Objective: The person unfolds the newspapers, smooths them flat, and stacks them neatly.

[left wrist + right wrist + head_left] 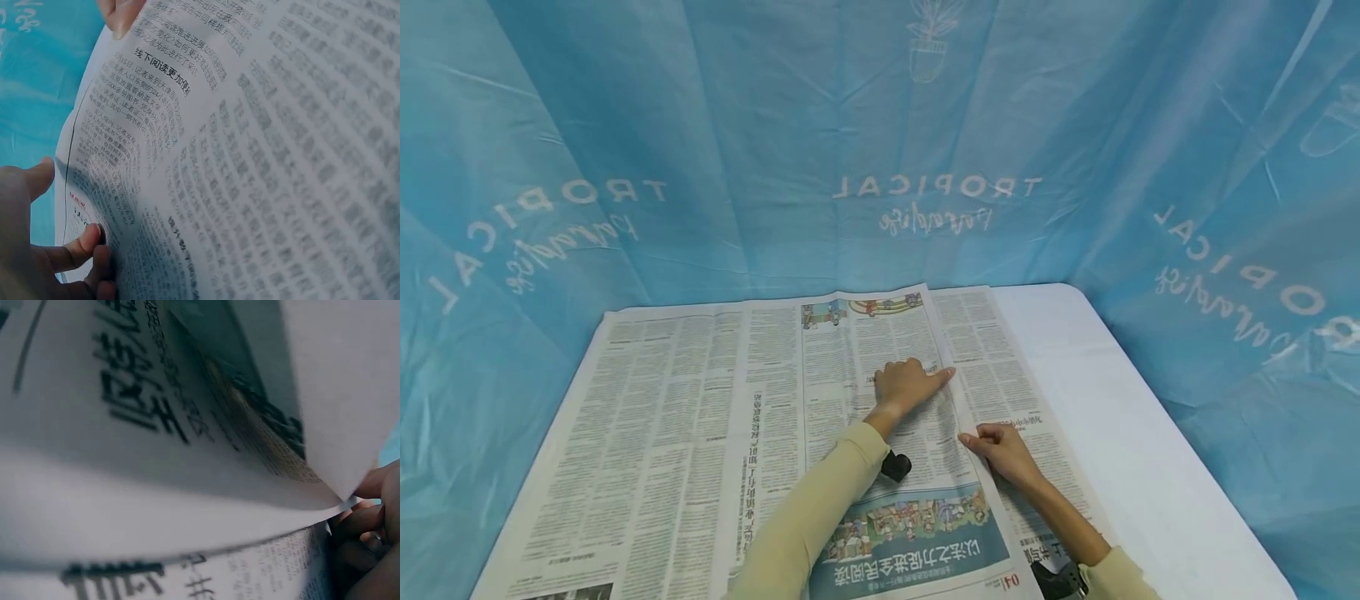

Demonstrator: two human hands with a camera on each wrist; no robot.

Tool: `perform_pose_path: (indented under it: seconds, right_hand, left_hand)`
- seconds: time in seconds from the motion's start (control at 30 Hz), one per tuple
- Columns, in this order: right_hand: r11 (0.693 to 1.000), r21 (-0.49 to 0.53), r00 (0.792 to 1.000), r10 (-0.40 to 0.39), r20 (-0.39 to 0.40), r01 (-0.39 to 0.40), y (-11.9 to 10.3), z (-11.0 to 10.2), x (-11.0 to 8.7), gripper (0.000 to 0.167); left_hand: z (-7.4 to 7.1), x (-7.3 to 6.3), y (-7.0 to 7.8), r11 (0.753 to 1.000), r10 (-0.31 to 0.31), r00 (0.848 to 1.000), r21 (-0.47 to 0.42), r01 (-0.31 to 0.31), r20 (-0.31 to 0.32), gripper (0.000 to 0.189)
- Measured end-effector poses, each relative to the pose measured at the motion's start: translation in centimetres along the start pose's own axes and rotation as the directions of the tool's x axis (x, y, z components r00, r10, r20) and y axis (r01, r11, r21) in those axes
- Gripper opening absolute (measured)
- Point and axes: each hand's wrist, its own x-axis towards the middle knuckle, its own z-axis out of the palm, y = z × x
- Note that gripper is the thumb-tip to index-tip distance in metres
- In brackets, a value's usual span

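A newspaper sheet [880, 442] with a blue illustrated panel lies over other pages on the table. My left hand [913, 387] rests on its upper part, the thumb stretched to the right edge. In the left wrist view, the left fingers [87, 244] touch the printed paper, apart from the thumb. Lower along that edge, my right hand [1003, 450] pinches the paper between thumb and fingers. The right wrist view shows the right hand [369, 525] at a corner where lifted, bowed layers meet. Another printed page [992, 358] lies underneath at the right.
More newspaper pages [647, 417] spread across the left of the white table [1120, 400]. Blue curtains [775, 150] with printed lettering hang behind and at both sides. Black devices sit at both wrists, the left one [896, 466] over the sheet.
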Motion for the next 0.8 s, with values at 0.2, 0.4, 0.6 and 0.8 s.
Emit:
perform_pose_path:
  seconds: [0.2,0.4,0.6,0.8]
  right_hand:
    - [1.000,0.012,1.000,0.012,-0.029,-0.011,0.0,0.4,0.0,0.044]
    - [0.999,-0.029,0.998,-0.022,-0.065,0.020,-0.1,0.6,0.1,0.048]
    - [0.996,-0.067,0.994,-0.065,-0.091,0.059,-0.2,0.9,0.0,0.050]
    - [0.993,-0.102,0.990,-0.073,-0.121,0.061,-0.4,1.0,0.0,0.054]
  left_hand:
    - [0.0,0.0,0.7,1.000,-0.027,0.998,0.015,0.027,0.057,0.070]
    - [0.2,0.0,1.4,0.996,-0.052,0.994,0.071,0.045,0.091,0.072]
    - [0.2,0.0,1.4,0.998,-0.038,0.991,0.051,0.031,0.130,0.065]
    - [-0.1,0.2,0.8,1.000,0.003,0.986,-0.010,-0.001,0.165,0.053]
